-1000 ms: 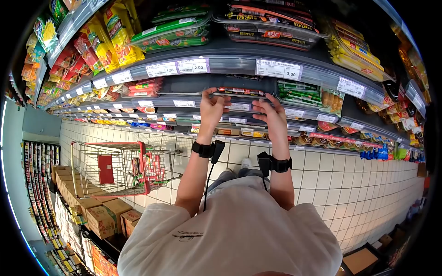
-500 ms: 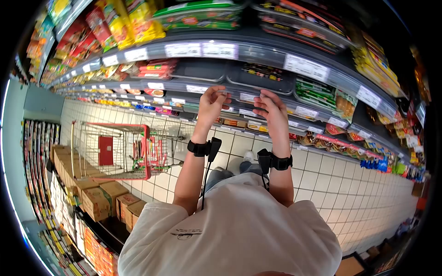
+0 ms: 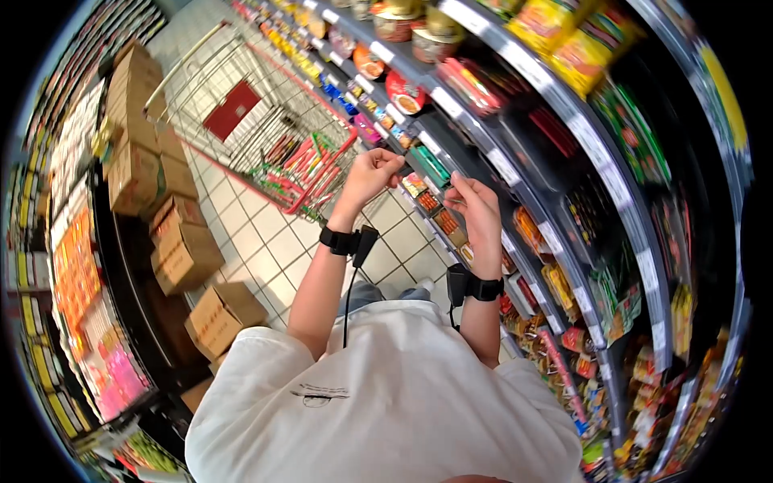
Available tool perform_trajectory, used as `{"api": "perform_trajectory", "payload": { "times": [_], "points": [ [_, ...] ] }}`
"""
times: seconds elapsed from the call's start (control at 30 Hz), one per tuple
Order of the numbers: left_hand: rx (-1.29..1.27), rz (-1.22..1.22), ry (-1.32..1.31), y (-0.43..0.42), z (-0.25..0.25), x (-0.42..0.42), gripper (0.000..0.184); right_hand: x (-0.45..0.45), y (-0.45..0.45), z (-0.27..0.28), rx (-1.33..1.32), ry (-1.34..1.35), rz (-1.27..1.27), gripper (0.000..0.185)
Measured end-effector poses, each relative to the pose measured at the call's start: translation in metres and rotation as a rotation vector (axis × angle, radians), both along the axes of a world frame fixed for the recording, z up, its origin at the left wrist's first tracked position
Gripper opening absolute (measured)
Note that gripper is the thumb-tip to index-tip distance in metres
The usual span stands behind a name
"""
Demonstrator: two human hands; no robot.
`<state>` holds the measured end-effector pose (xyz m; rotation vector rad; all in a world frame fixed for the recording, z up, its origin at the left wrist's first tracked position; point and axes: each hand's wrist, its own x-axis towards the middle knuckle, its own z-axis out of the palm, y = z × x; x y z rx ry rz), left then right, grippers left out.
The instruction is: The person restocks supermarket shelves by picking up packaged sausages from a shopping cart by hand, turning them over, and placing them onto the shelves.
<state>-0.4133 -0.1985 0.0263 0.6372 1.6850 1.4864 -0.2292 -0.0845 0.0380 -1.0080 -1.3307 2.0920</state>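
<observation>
My left hand [image 3: 371, 175] is raised in front of my chest with its fingers curled in and their tips together; I see nothing in it. Opposite it, my right hand [image 3: 477, 203] has loosely bent fingers, slightly apart, and no visible object in them. A gap separates the two hands. Through that gap a green packet [image 3: 431, 166] shows among the shelf goods beyond. Each wrist wears a black strap with a small black device, the left strap [image 3: 340, 241] and the right strap [image 3: 485, 289].
A shopping cart [image 3: 354, 145] with red trim holds several colourful packets. Shelves with a price-label rail [image 3: 596, 149] run along the right. Cardboard boxes [image 3: 221, 318] stand at the left beside a dark display stand [image 3: 133, 266]. Pale floor tiles [image 3: 266, 249] lie between.
My view has turned left, so the cart and boxes now show nearer the middle and the shelves slant down the right. My left fingers have curled in; both hands remain raised.
</observation>
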Motion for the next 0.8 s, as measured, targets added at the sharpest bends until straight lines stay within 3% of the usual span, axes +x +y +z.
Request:
{"api": "perform_trajectory", "payload": {
  "times": [0.17, 0.5, 0.8],
  "points": [
    [-0.052, 0.109, -0.049, -0.091, -0.038, -0.068, 0.032, -0.069, -0.038, -0.008, 0.023, -0.015, 0.119, 0.029],
    [-0.130, 0.401, -0.182, -0.236, -0.091, -0.133, 0.030, -0.162, -0.081, -0.057, 0.008, -0.221, 0.351, 0.027],
    [-0.176, 0.564, -0.258, -0.267, -0.114, -0.165, 0.029, -0.244, -0.084, -0.093, -0.056, -0.239, 0.501, 0.029]
  ]
}}
